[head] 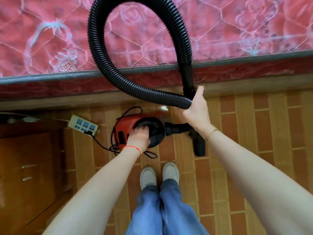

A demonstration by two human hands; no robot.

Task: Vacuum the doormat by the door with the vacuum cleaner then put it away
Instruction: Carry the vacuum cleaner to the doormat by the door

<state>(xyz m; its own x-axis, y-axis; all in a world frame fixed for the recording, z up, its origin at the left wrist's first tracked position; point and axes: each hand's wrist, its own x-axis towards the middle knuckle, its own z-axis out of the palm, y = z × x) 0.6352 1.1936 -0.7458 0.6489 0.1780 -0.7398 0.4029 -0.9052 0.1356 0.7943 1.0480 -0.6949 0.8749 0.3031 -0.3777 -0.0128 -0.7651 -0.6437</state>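
Note:
A small red and black vacuum cleaner [125, 128] sits on the tiled floor just in front of my feet. My left hand [138, 136] is down on its top, fingers curled over the black handle area. My right hand [196, 109] grips the black ribbed hose [96, 48], which loops high up over the bed, together with the rigid end tube [188, 78]. A black nozzle piece [199, 145] lies on the floor right of the vacuum, joined to its front port. The black power cord [108, 143] trails beside the body. No doormat is in view.
A bed with a red patterned mattress [152, 31] fills the upper half, its edge close to the vacuum. A white power strip [83, 123] lies on the floor at left with a plug in it. A wooden cabinet [28, 158] stands at lower left. Tiled floor [254, 133] extends right.

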